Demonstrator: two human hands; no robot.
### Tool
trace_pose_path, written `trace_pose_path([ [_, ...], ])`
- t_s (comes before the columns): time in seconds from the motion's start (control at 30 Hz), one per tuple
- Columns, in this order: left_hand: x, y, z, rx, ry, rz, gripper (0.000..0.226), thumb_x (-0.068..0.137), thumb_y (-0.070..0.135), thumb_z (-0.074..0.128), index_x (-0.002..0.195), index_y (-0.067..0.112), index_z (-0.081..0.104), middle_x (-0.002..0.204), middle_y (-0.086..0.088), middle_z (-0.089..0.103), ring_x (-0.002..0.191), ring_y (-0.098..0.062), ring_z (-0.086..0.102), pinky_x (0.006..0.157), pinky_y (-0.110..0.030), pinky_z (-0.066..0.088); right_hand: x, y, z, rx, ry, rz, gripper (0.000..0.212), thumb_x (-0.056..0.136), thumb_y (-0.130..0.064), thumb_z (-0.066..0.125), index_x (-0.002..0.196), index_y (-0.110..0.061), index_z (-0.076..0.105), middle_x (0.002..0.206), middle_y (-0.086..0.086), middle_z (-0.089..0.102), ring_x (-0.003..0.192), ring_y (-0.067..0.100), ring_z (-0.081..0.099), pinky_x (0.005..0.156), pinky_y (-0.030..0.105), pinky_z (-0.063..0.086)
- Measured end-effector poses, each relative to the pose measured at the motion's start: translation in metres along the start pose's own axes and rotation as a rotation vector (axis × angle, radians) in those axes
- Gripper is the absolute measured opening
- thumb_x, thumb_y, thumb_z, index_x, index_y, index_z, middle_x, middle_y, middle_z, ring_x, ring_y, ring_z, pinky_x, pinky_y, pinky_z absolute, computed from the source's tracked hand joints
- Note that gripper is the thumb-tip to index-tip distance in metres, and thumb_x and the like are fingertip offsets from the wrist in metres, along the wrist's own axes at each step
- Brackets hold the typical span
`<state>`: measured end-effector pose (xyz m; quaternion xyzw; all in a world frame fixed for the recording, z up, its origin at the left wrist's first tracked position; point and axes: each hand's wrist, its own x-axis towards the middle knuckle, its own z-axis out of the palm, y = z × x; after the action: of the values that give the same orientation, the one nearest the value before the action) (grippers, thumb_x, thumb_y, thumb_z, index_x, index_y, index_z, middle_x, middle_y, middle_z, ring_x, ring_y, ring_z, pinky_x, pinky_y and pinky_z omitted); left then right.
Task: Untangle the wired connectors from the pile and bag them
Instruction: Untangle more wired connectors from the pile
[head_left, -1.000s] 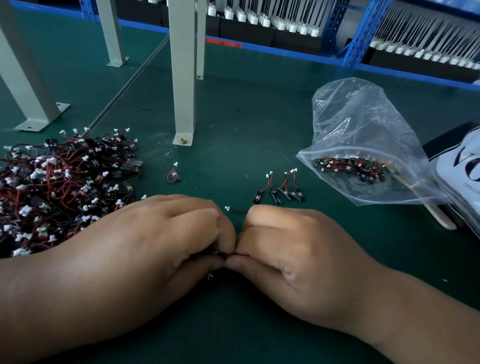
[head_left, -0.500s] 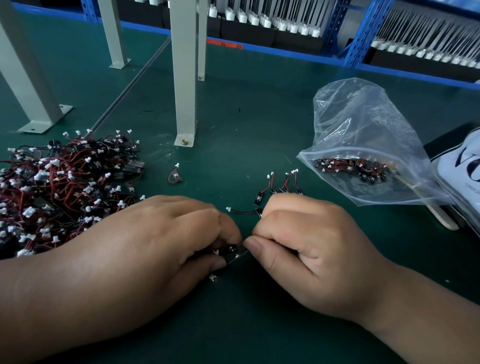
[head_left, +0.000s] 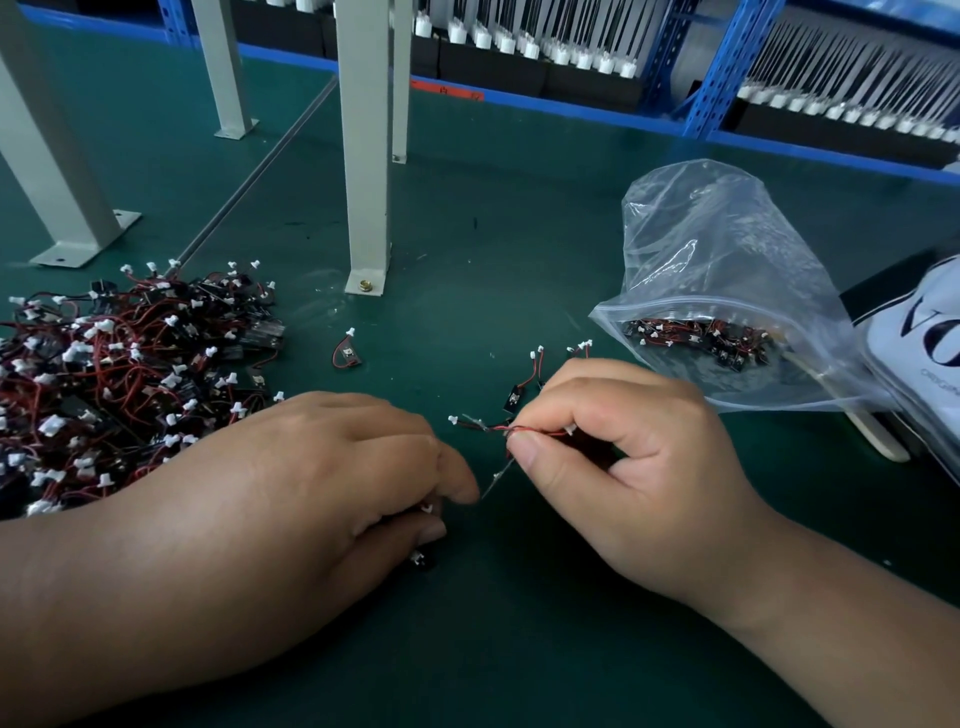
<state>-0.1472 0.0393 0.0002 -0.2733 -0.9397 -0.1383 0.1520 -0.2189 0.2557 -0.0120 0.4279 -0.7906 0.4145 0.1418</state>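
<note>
A tangled pile of wired connectors (head_left: 119, 374), red and black wires with white plugs, lies at the left. My right hand (head_left: 623, 467) pinches a red-and-black wired connector (head_left: 498, 427) between thumb and forefinger, its white plug sticking out left. My left hand (head_left: 322, 493) rests on the mat with fingers curled over several connectors, a white plug (head_left: 427, 508) showing at its fingertips. A clear zip bag (head_left: 722, 291) with connectors inside lies at the right, mouth towards my hands. Sorted connectors (head_left: 524, 384) lie just beyond my right hand. One loose connector (head_left: 347, 353) sits alone.
Grey metal posts (head_left: 366, 156) are bolted to the green mat behind the pile. A white printed bag (head_left: 919, 343) and a wooden stick (head_left: 872, 431) lie at the right edge. Blue racks with black trays line the back.
My hands have drawn apart. My right hand moved up and right, pulling one connector's wire out from the bunch under my left hand.
</note>
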Motion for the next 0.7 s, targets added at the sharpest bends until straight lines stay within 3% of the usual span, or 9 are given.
trace_pose_path([
  [0.1,0.002,0.001,-0.002,-0.034,0.009,0.060,0.002,0.068,0.019,0.070,0.069,0.019,0.068,0.071,0.003,0.067,0.063,-0.019,0.065,0.055,-0.043,0.057,0.000,0.001,-0.001,0.020,0.001,0.031,0.012,0.084,-0.001,0.069,0.072,-0.004,0.070,0.068,0.006,0.062,0.067,0.024,0.059,0.059,0.039,0.045],
  [0.23,0.002,0.001,-0.004,-0.046,-0.007,0.078,0.004,0.066,0.020,0.070,0.069,0.017,0.068,0.070,0.002,0.067,0.063,-0.019,0.065,0.055,-0.042,0.057,0.003,0.000,-0.002,0.032,0.048,0.091,0.013,0.084,-0.003,0.068,0.072,-0.007,0.070,0.068,0.001,0.063,0.069,0.020,0.060,0.063,0.035,0.046],
  [0.4,0.000,-0.001,-0.004,-0.034,0.012,0.075,0.022,0.062,0.009,0.088,0.068,0.014,0.068,0.071,-0.001,0.067,0.063,-0.023,0.065,0.058,-0.042,0.057,0.005,0.000,-0.005,0.077,0.099,0.182,0.018,0.084,-0.004,0.062,0.066,-0.007,0.062,0.060,-0.005,0.053,0.062,0.014,0.051,0.059,0.022,0.040],
  [0.6,0.003,0.003,-0.007,-0.059,0.005,0.096,0.026,0.055,0.009,0.090,0.063,0.018,0.066,0.065,0.002,0.065,0.057,-0.021,0.063,0.049,-0.047,0.055,0.008,0.007,-0.010,0.152,0.177,0.385,0.027,0.078,-0.011,0.052,0.065,0.011,0.048,0.064,0.028,0.044,0.063,0.036,0.040,0.056,0.042,0.032],
  [0.7,0.002,0.004,-0.007,-0.063,0.022,0.085,0.026,0.062,0.009,0.089,0.064,0.019,0.065,0.067,0.005,0.065,0.059,-0.020,0.063,0.055,-0.043,0.056,0.009,0.011,-0.011,0.087,0.179,0.450,0.023,0.073,-0.010,0.051,0.063,0.010,0.046,0.054,0.014,0.036,0.053,0.018,0.032,0.048,0.029,0.025],
])
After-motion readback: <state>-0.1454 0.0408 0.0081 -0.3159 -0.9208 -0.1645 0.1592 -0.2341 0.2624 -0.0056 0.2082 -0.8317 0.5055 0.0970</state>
